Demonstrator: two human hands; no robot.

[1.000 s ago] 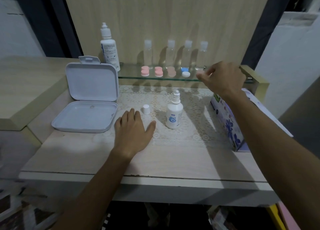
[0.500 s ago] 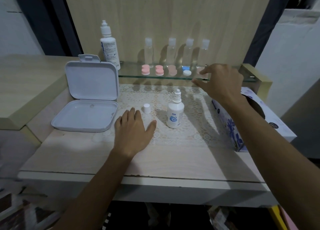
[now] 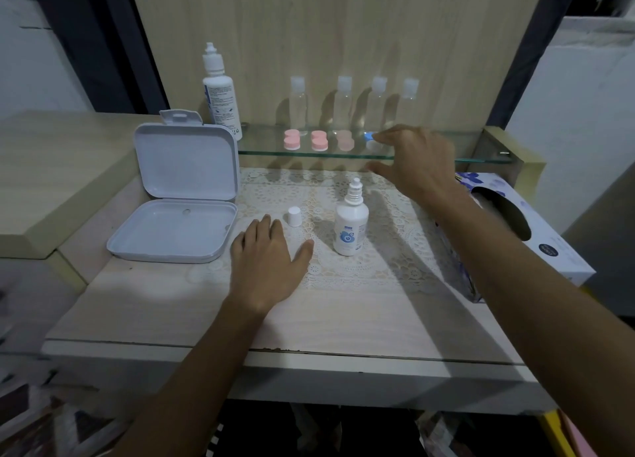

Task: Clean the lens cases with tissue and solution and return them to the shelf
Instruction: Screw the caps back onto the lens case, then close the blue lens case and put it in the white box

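Your right hand (image 3: 417,159) hovers at the glass shelf (image 3: 429,159), grip spread apart, fingertips just beside the blue-and-white round lens case (image 3: 370,141). Your left hand (image 3: 266,267) lies flat, fingers straight, on the pale wooden tabletop (image 3: 343,319).

You are looking down at a pale wooden table (image 3: 343,322) with a lace mat (image 3: 388,250) lying across its middle. To your left a white hinged box (image 3: 178,195) is sitting open, its lid standing upright behind the shallow tray. A small white cap (image 3: 294,216) is standing loose on the mat. Four clear travel bottles (image 3: 298,106) with white caps are lining up against the wooden back panel (image 3: 343,27). Dark curtains are hanging on both sides of the panel.
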